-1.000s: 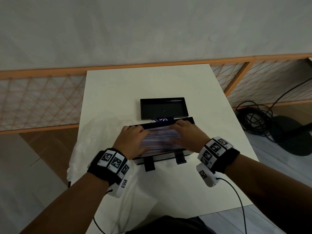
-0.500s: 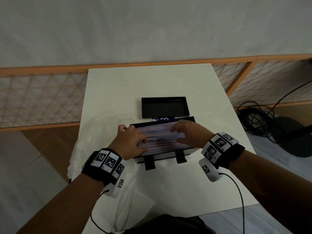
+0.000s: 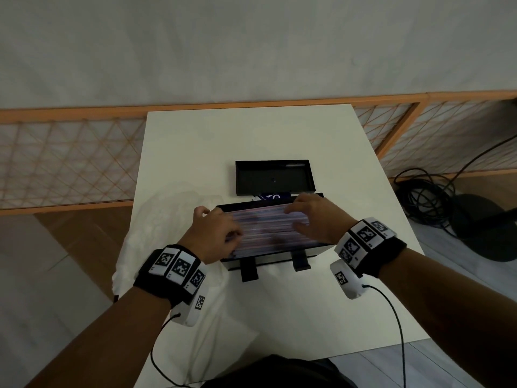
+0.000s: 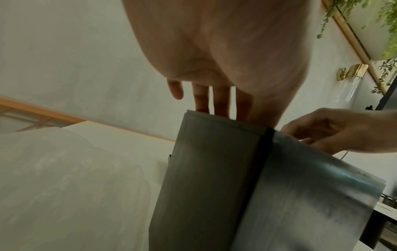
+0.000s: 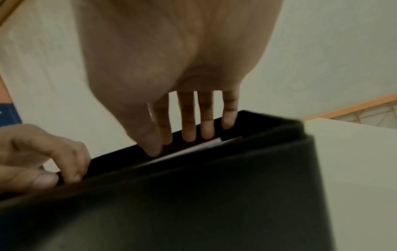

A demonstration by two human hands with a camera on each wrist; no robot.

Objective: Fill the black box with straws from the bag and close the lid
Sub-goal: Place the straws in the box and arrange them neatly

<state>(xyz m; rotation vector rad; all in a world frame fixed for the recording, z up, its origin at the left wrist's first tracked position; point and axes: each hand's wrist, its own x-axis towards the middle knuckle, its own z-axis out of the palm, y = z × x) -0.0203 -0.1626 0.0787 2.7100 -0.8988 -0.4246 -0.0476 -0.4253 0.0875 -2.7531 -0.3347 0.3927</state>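
Note:
The black box (image 3: 274, 259) stands mid-table, filled to the rim with striped straws (image 3: 265, 228). My left hand (image 3: 221, 233) rests on the straws' left end, its fingers (image 4: 214, 101) reaching down behind the box wall (image 4: 214, 186). My right hand (image 3: 307, 217) lies on the right end with spread, straight fingers (image 5: 189, 122) touching the straws (image 5: 193, 149) inside the box (image 5: 193, 203). Neither hand holds anything. The black lid (image 3: 274, 177) lies upturned just behind the box. The crumpled clear bag (image 3: 145, 239) sits left of the box.
Two black latches (image 3: 249, 271) stick out from the box's near side. A blue label (image 3: 270, 196) peeks out between box and lid. The white table (image 3: 251, 135) ends close on the right, with cables (image 3: 425, 203) on the floor there. A lattice fence (image 3: 70, 163) runs behind.
Both hands have slid apart along the straws, the left toward the left end, the right toward the right end. More of the straws shows between them.

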